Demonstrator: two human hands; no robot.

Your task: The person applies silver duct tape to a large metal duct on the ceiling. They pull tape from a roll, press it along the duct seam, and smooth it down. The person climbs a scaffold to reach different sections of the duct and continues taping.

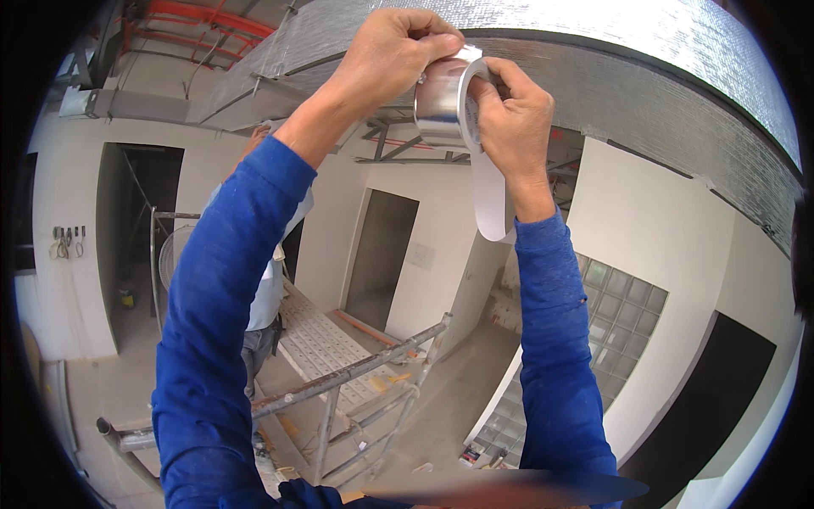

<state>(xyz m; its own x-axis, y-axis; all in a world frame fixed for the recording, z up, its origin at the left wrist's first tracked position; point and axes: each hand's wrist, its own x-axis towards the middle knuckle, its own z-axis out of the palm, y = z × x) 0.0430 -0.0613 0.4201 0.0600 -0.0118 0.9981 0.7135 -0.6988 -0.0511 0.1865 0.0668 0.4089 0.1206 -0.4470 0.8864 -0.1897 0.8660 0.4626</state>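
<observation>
Both my arms, in blue sleeves, reach up toward a long duct (560,72) wrapped in silver foil insulation. Between my hands is a roll of aluminium foil tape (439,106). My right hand (517,110) grips the roll at its side, with fingers in the core. Pinched at the tape's free end, my left hand (394,55) has its thumb and fingers closed at the top of the roll. A loop of white backing paper (487,199) hangs down from the roll beside my right wrist.
Below me is a metal scaffold rail (356,369) with a perforated platform (326,343). A co-worker in a light shirt (267,297) stands to the left, partly hidden by my left arm. A glass-block window (623,314) and dark doorways line the white walls. Red pipes (212,17) run overhead.
</observation>
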